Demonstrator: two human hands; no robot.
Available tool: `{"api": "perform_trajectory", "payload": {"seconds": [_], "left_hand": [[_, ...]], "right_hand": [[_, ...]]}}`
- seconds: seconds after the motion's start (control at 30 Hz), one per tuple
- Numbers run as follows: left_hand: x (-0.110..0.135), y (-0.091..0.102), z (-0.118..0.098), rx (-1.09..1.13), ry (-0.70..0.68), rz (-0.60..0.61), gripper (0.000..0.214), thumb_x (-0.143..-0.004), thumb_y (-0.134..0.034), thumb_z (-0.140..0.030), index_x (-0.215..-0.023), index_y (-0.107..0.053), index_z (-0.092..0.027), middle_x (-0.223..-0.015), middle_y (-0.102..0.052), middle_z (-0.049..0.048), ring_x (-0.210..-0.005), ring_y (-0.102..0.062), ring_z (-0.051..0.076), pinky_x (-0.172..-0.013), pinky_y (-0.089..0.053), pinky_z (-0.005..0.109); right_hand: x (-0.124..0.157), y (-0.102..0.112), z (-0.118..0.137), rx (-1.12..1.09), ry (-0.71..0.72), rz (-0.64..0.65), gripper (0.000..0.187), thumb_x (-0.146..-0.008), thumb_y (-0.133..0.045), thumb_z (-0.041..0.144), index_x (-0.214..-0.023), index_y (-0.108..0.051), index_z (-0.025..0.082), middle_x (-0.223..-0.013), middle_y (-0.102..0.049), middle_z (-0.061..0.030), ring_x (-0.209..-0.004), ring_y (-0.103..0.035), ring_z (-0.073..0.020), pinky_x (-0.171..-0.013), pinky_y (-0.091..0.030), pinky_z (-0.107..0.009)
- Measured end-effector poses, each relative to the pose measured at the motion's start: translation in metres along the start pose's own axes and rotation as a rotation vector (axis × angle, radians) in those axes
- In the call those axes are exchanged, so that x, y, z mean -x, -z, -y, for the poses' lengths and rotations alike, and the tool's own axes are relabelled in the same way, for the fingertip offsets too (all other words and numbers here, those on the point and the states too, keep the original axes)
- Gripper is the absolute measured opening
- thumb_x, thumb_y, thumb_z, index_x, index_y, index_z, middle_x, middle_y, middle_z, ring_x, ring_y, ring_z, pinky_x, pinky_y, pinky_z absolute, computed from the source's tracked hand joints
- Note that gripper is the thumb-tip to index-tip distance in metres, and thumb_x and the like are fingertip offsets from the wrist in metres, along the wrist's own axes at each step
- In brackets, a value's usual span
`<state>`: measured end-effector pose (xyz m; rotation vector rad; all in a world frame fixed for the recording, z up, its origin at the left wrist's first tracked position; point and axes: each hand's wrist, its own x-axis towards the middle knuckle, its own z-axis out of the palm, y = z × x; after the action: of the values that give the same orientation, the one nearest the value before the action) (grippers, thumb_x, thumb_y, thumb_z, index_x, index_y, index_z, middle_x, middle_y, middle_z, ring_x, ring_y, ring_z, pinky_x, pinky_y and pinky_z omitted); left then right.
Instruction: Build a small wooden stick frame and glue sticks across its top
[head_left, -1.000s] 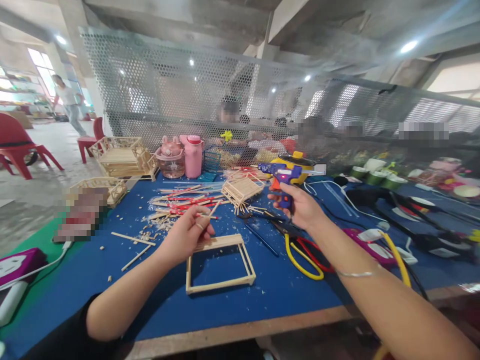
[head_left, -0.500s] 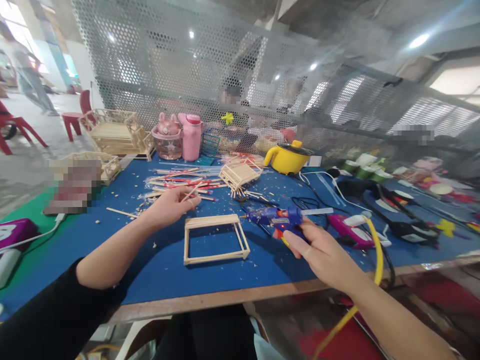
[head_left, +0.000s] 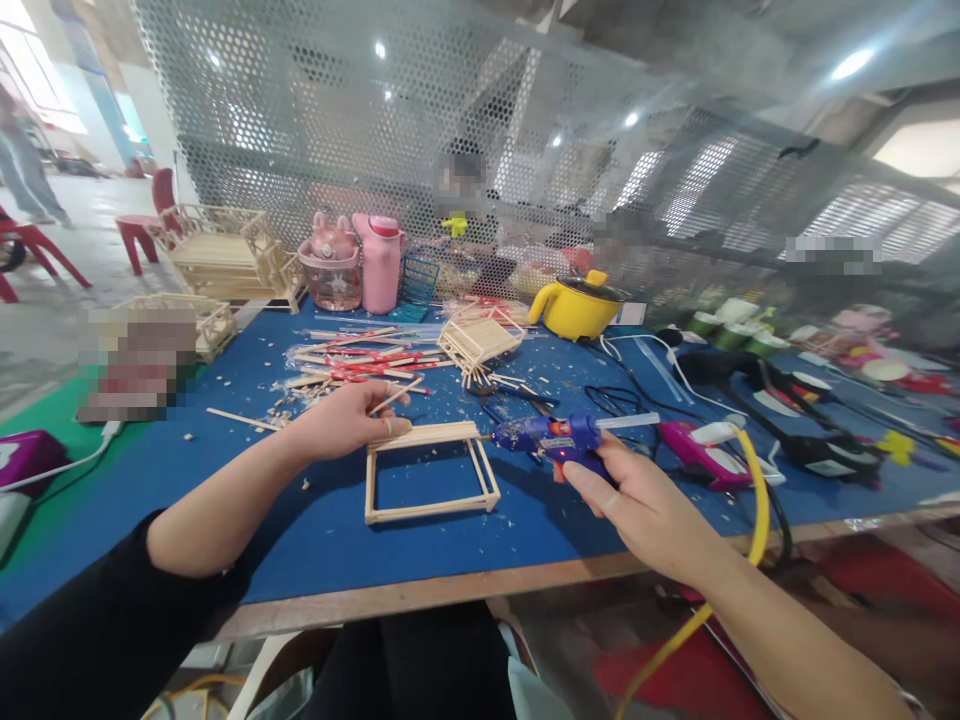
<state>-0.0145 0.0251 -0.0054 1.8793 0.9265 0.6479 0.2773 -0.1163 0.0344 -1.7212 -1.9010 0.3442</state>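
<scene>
Gripping a blue glue gun [head_left: 551, 435] right of centre, the right hand [head_left: 634, 500] is closed round its handle, presumably so the trigger [head_left: 558, 471] can be worked while the nozzle [head_left: 487, 437] points at the right end of the wooden frame's [head_left: 431, 514] slatted upper edge; contact I cannot confirm. Left hand [head_left: 352, 415], well apart from the right, pinches a thin stick [head_left: 395, 396] and sits at that edge's left end, likely steadying it. Frame lies flat at lower centre on the blue table [head_left: 315, 560], probably for access from both sides. Beyond, loose sticks [head_left: 367, 350] lie within easy reach, a small slatted piece [head_left: 480, 340] beside them. Upper middle: yellow pot [head_left: 581, 312] and pink bottle [head_left: 381, 265] stand near the perforated screen [head_left: 300, 150], seemingly clear of the working area.
</scene>
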Motion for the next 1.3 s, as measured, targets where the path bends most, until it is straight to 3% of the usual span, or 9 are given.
{"api": "perform_trajectory", "payload": {"seconds": [0.3, 0.47, 0.6, 0.7, 0.8, 0.93, 1.03, 1.13, 1.3], "left_hand": [[0.0, 0.001, -0.001, -0.043, 0.007, 0.01, 0.039, -0.072, -0.064, -0.043, -0.1, -0.059, -0.016, -0.065, -0.048, -0.0055, -0.054, -0.042, 0.01, -0.053, -0.033, 0.022], [0.0, 0.002, 0.0, -0.073, 0.006, 0.013, 0.042, -0.071, -0.064, -0.045, -0.102, -0.059, -0.017, -0.067, -0.051, -0.0049, -0.056, -0.043, 0.01, -0.054, -0.034, 0.023], [0.0, 0.003, 0.001, -0.077, 0.016, 0.022, 0.044, -0.071, -0.064, -0.046, -0.103, -0.059, -0.017, -0.068, -0.05, -0.0049, -0.056, -0.043, 0.011, -0.054, -0.034, 0.023], [-0.001, 0.003, 0.003, -0.081, -0.01, 0.024, 0.038, -0.076, -0.058, -0.047, -0.099, -0.06, -0.017, -0.065, -0.047, -0.0055, -0.056, -0.04, 0.01, -0.054, -0.032, 0.023], [-0.003, 0.003, 0.006, -0.037, -0.048, 0.017, 0.032, -0.08, -0.053, -0.045, -0.092, -0.061, -0.017, -0.065, -0.047, -0.0051, -0.058, -0.04, 0.01, -0.056, -0.032, 0.022], [-0.004, 0.004, 0.008, 0.038, 0.021, 0.031, 0.031, -0.078, -0.056, -0.041, -0.096, -0.06, -0.016, -0.06, -0.043, -0.0069, -0.05, -0.033, 0.008, -0.05, -0.027, 0.021], [-0.005, 0.005, 0.01, 0.042, 0.05, 0.033, 0.032, -0.076, -0.06, -0.039, -0.098, -0.06, -0.016, -0.055, -0.04, -0.0082, -0.047, -0.03, 0.007, -0.047, -0.024, 0.021], [-0.006, 0.006, 0.013, 0.055, 0.054, 0.04, 0.032, -0.073, -0.063, -0.038, -0.097, -0.061, -0.017, -0.054, -0.041, -0.0081, -0.047, -0.031, 0.007, -0.047, -0.024, 0.021], [-0.008, 0.007, 0.015, 0.078, 0.024, 0.046, 0.03, -0.071, -0.064, -0.034, -0.095, -0.061, -0.016, -0.059, -0.045, -0.0066, -0.052, -0.035, 0.008, -0.051, -0.028, 0.022]], "right_hand": [[0.001, 0.001, 0.0, 0.046, 0.02, -0.011, 0.035, -0.089, -0.045, 0.048, -0.1, -0.067, 0.023, -0.089, -0.069, -0.0094, -0.091, -0.065, -0.0284, -0.083, -0.052, -0.04], [0.002, 0.004, 0.002, 0.113, 0.076, -0.031, 0.038, -0.09, -0.045, 0.046, -0.112, -0.063, 0.021, -0.111, -0.067, -0.0107, -0.106, -0.061, -0.0295, -0.096, -0.045, -0.044], [0.004, 0.009, 0.007, 0.102, 0.083, -0.06, 0.04, -0.09, -0.047, 0.047, -0.115, -0.062, 0.019, -0.115, -0.066, -0.0099, -0.108, -0.06, -0.0292, -0.095, -0.046, -0.041], [0.005, 0.011, 0.014, 0.007, 0.046, -0.035, 0.039, -0.089, -0.047, 0.05, -0.103, -0.066, 0.02, -0.103, -0.068, -0.0098, -0.088, -0.065, -0.0259, -0.077, -0.054, -0.036], [0.001, 0.007, 0.026, -0.137, 0.02, 0.066, 0.039, -0.089, -0.046, 0.052, -0.084, -0.067, 0.02, -0.09, -0.068, -0.0083, -0.067, -0.062, -0.0194, -0.056, -0.053, -0.03], [-0.012, -0.009, 0.045, -0.176, 0.113, 0.116, 0.041, -0.088, -0.05, 0.05, -0.059, -0.058, 0.021, -0.08, -0.066, -0.0056, -0.068, -0.062, -0.0186, -0.063, -0.054, -0.029], [-0.022, -0.024, 0.055, -0.169, 0.197, 0.157, 0.029, -0.089, -0.051, 0.046, -0.081, -0.067, 0.023, -0.088, -0.068, -0.0044, -0.082, -0.064, -0.0212, -0.079, -0.054, -0.033], [-0.029, -0.035, 0.06, -0.163, 0.255, 0.2, 0.031, -0.091, -0.05, 0.043, -0.111, -0.065, 0.025, -0.109, -0.067, -0.0043, -0.098, -0.064, -0.0227, -0.089, -0.05, -0.036], [-0.033, -0.041, 0.062, -0.13, 0.273, 0.213, 0.039, -0.092, -0.049, 0.041, -0.127, -0.057, 0.026, -0.117, -0.066, -0.0048, -0.101, -0.064, -0.024, -0.091, -0.049, -0.037]]}}
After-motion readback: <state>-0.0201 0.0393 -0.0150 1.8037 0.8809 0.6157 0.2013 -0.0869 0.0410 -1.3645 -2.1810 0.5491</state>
